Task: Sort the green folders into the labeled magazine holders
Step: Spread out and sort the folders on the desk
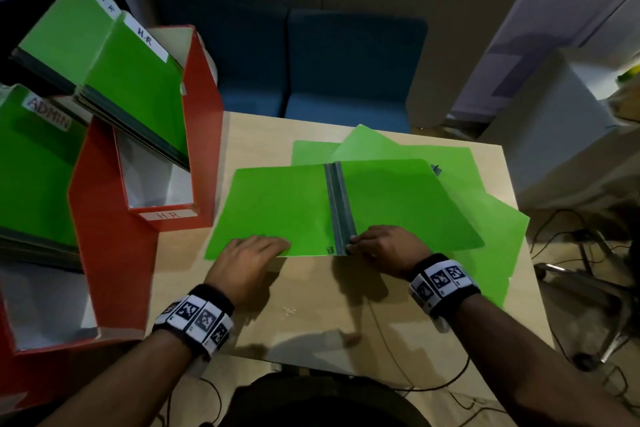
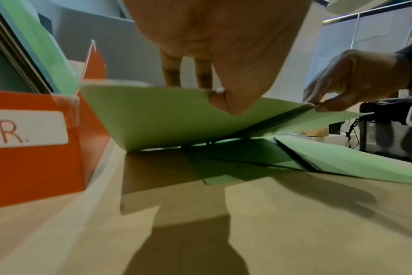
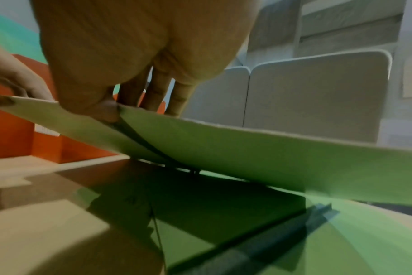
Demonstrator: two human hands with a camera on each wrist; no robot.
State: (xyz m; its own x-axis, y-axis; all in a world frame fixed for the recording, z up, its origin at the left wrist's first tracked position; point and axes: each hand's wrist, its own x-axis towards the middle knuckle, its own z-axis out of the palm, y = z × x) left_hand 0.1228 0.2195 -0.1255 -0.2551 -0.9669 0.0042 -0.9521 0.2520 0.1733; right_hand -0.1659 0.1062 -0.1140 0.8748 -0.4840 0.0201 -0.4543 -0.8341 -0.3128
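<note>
Two red magazine holders [image 1: 204, 135] [image 1: 104, 253], three filed green folders [image 1: 62, 28] [image 1: 138, 87] [image 1: 31, 163], two blue chairs [image 1: 353, 62] [image 1: 225, 55]; loose counter folders overlap, uncountable.

The right hand [image 3: 120, 55] pinches the near edge of a thin green plastic folder [image 3: 247, 158] at its dark spine, thumb below and fingers [image 3: 158, 93] on top. The folder is lifted at this edge, sloping down to the light wooden table [image 3: 47, 232]. Under the folder lies another flat green folder [image 3: 223, 232] with a dark spine. Left of the raised folder stands an orange cardboard holder [image 3: 9, 135], and the left hand [image 3: 12, 78] touches the folder's left edge. Behind the folder stand grey padded seat backs [image 3: 318, 93].
</note>
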